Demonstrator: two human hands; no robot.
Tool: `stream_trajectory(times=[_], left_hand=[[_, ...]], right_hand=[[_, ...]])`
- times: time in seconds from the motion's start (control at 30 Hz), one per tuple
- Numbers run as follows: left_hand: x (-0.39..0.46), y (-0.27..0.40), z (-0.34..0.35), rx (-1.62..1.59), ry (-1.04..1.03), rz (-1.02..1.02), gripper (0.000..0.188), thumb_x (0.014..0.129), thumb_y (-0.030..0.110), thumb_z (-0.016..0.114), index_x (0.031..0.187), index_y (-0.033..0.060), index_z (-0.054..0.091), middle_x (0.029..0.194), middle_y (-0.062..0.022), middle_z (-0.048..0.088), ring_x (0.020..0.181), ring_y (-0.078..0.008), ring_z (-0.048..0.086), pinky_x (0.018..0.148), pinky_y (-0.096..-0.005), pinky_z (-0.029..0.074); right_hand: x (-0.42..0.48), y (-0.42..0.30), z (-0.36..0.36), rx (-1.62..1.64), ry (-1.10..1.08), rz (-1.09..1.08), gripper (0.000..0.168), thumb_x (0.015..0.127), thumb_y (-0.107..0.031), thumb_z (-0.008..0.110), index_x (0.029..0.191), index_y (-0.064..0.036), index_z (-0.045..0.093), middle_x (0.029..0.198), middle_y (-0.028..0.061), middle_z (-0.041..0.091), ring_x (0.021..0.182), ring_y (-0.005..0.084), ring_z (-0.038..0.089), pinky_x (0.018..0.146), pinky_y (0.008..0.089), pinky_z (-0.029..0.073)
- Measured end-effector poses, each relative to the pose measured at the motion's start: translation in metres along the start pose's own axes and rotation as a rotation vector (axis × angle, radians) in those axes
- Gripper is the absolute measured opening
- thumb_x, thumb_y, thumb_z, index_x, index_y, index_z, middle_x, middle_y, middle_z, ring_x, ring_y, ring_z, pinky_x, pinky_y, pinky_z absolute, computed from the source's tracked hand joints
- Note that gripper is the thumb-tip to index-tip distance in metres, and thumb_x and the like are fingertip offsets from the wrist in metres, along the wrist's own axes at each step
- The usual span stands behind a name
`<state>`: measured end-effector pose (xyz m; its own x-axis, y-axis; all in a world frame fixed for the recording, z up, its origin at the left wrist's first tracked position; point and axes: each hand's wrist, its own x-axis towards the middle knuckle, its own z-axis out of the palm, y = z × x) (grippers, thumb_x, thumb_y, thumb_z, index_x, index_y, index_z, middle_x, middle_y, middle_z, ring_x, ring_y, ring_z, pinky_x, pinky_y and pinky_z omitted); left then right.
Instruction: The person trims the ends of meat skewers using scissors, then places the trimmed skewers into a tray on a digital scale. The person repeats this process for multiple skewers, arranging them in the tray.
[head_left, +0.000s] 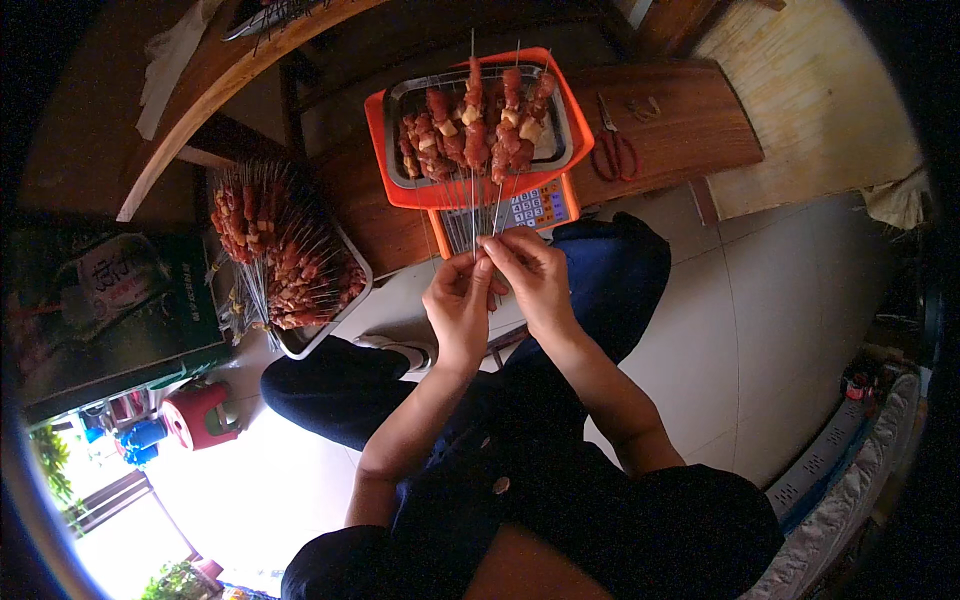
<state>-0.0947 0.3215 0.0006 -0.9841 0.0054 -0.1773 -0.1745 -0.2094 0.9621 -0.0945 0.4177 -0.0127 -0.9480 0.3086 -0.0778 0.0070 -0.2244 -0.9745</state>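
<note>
My left hand (459, 307) grips the lower ends of several thin metal skewers. My right hand (538, 274) meets it at the fingertips, its thumb and forefinger pinching a skewer end. Reddish raw meat pieces with pale yellowish chunks are threaded on the skewers (475, 142), which point away from me. Their meat ends lie over a metal tray (561, 124) set in an orange-red plastic basin (579, 127). Below the basin's near edge shows an orange digital scale (551, 201) with a keypad. My fingers hide part of the skewer ends.
On the left, a metal tray (360, 262) holds many meat skewers, some bundled. Scissors with red handles (616, 156) lie on the wooden bench (690, 112), right of the basin. A curved wooden edge (247, 79) crosses the upper left. A red plastic stool (191, 420) stands lower left.
</note>
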Motion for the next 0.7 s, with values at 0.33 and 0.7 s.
stream_trajectory(times=[0.33, 0.7], left_hand=[[0.001, 0.012, -0.011, 0.138, 0.028, -0.054, 0.02, 0.089, 0.017, 0.061, 0.093, -0.002, 0.06, 0.067, -0.0017, 0.056, 0.054, -0.006, 0.046, 0.05, -0.0196, 0.036], [0.003, 0.03, -0.071, 0.113, 0.08, 0.039, 0.015, 0.093, 0.013, 0.053, 0.094, -0.0008, 0.056, 0.065, 0.0009, 0.051, 0.056, -0.0043, 0.044, 0.049, -0.0182, 0.034]], right_hand=[[0.042, -0.006, -0.051, -0.262, 0.297, -0.12, 0.025, 0.091, -0.022, 0.057, 0.103, 0.0, 0.06, 0.093, 0.0101, 0.063, 0.084, 0.0165, 0.059, 0.076, 0.0302, 0.047], [0.202, 0.079, -0.203, -1.417, 0.313, -0.406, 0.039, 0.076, -0.007, 0.06, 0.112, 0.003, 0.05, 0.106, 0.0285, 0.054, 0.098, 0.0436, 0.054, 0.082, 0.0478, 0.046]])
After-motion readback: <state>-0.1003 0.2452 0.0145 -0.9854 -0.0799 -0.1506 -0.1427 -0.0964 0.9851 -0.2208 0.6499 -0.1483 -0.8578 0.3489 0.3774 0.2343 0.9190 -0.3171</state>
